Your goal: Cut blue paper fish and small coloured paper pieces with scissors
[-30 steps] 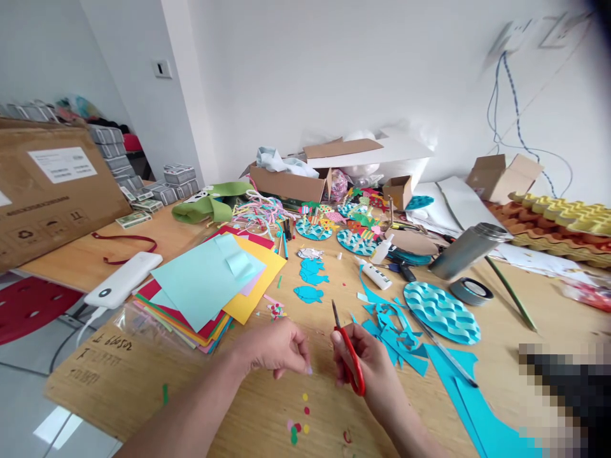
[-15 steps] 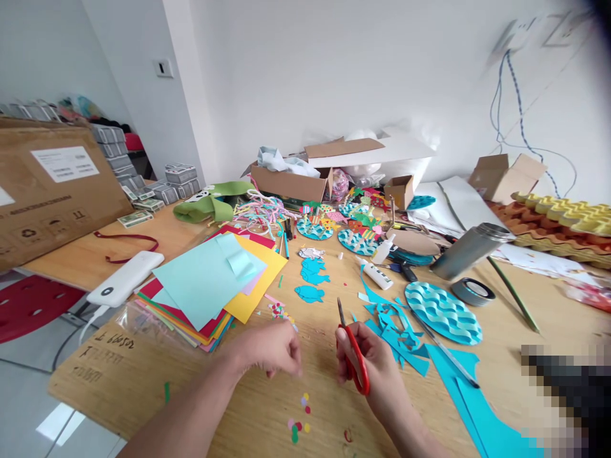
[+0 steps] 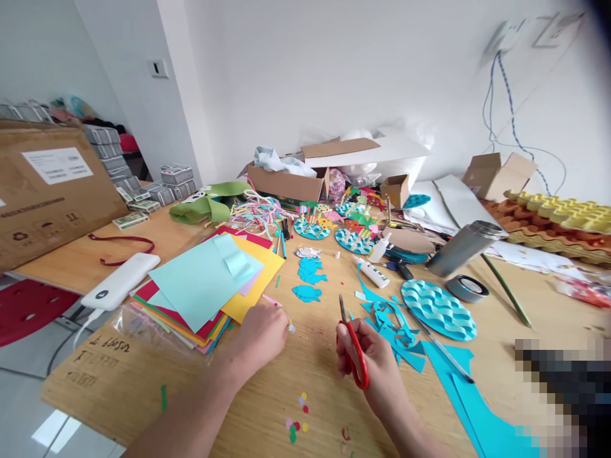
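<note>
My right hand is closed around red-handled scissors, their blades together and pointing away from me. My left hand is curled with fingertips down beside the paper stack, over small coloured paper dots; whatever its fingers hold is hidden. More paper dots lie nearer me. Ahead of my hands rest blue paper fish and a white drawn fish. Right of the scissors sits a heap of blue paper scraps.
Coloured paper sheets are stacked at left beside a white power bank. To the right are a wavy blue paper disc, glue bottle, pen, tape roll and steel flask. Boxes line the wall.
My left hand has shifted left and slightly away from me, onto the small paper dots by the stack. My right hand keeps the scissors in nearly the same place.
</note>
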The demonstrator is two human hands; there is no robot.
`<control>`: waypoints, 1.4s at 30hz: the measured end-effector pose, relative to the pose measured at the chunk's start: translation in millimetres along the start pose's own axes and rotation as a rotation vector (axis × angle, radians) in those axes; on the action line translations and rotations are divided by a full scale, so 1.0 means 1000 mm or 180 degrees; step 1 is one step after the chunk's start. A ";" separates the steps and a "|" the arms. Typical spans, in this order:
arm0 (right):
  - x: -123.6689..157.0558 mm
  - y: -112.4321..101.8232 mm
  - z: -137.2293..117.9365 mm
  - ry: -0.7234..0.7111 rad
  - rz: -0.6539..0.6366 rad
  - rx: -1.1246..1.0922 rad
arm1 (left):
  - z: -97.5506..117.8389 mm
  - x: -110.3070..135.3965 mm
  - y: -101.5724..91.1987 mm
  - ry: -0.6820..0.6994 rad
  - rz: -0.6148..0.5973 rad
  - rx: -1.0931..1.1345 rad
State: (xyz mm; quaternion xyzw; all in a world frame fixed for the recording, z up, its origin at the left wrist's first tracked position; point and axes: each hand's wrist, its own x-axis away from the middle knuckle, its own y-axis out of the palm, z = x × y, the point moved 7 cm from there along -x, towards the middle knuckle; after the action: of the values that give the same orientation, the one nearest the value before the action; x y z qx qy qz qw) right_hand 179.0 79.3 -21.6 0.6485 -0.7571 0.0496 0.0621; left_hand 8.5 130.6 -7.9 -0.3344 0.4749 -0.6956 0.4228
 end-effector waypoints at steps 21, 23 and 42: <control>-0.003 0.001 0.005 -0.0032 -0.0082 0.0004 | 0.014 0.004 0.004 0.0034 0.0095 -0.0517; -0.003 0.002 0.005 -0.0055 -0.0094 -0.0018 | 0.014 0.004 0.005 0.0046 0.0111 -0.0494; 0.001 0.011 0.000 0.0100 -0.0253 -0.0200 | -0.001 -0.008 0.009 -0.0325 0.0067 0.2164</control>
State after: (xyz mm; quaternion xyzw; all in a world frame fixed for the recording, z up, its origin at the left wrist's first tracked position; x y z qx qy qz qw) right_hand 168.3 80.4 -21.5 0.6749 -0.7308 0.0334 0.0962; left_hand 13.0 136.7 -17.0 -0.2039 0.1976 -0.7920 0.5405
